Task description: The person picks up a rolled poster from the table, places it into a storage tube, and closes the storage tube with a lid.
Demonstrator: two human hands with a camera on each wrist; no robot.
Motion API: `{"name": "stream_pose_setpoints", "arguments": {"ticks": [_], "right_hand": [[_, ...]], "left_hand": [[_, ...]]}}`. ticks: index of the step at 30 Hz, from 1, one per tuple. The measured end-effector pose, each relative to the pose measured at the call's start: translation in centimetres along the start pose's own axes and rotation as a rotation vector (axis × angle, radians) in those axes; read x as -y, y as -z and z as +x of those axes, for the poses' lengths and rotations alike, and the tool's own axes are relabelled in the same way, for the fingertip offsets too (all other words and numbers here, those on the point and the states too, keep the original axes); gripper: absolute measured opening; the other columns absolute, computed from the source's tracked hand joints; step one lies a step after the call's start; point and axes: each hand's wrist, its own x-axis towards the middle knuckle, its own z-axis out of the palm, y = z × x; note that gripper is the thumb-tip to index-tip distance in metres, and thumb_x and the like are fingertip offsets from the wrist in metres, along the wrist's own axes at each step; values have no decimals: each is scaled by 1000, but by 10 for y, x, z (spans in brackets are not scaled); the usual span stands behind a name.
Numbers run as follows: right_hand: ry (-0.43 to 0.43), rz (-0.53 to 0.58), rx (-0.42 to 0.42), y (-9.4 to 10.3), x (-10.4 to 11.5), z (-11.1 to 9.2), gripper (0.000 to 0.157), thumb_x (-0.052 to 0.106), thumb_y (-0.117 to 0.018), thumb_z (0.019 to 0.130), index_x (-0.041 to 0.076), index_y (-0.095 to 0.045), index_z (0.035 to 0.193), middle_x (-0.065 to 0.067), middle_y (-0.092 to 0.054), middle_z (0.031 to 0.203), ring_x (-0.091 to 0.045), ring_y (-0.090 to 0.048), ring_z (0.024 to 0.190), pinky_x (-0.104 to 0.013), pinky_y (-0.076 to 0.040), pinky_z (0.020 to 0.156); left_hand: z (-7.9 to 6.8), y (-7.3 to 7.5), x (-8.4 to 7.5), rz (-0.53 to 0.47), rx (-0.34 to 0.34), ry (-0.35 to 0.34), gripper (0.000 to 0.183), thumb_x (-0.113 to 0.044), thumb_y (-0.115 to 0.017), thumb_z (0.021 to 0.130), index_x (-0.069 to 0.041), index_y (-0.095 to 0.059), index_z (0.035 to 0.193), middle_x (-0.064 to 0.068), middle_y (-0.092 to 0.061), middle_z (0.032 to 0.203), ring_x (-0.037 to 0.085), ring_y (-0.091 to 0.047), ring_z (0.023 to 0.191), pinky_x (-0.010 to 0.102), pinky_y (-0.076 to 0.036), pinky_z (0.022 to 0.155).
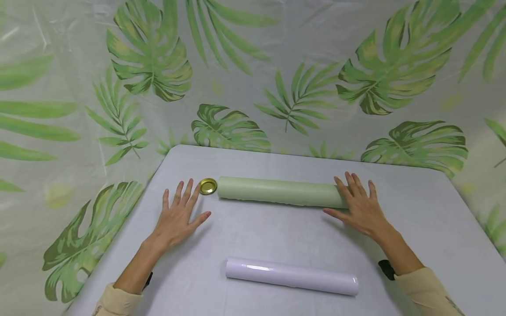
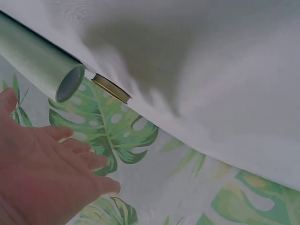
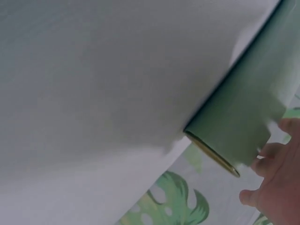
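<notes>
Evidently, the left hand [image 1: 175, 219] holds nothing: its fingers are spread apart above the white table [image 1: 276, 237], and the index fingertip comes very near to the gold lid [image 1: 207, 186]. Whether they touch, I cannot tell. This lid lies flat just beside the left end of the green tube [image 1: 282, 192], and the left wrist view shows that this end is hollow and uncovered; probably the lid is put there because it belongs to this end. The tube itself lies lengthwise across the far part of the table, perhaps so that both its ends can be reached. Nearer to the person, a glossy lilac roll [image 1: 291, 275] lies almost parallel to it, well apart, maybe to leave room between them. At the tube's right end, the right wrist view shows a gold rim [image 3: 212, 153], which seems to be a fitted cap. Over this end is the right hand [image 1: 361, 208], its fingers also spread and clamped on nothing; contact with the tube is not clear.
</notes>
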Motion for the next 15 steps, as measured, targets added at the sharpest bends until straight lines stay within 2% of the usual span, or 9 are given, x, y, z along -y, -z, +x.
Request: {"name": "stream_pose_setpoints", "arguments": {"ticks": [15], "right_hand": [[7,-26,51,-7,7,14,97,67,-66,90,10,-34,162,-30,-26,167,-47,-20,156,-75,-10,120]], "left_hand": [[-5,2,-6,17,9,-14,87,-53,-55,102,-8,-17,166,16,-10,174,43,-8,161,71,0,124]]}}
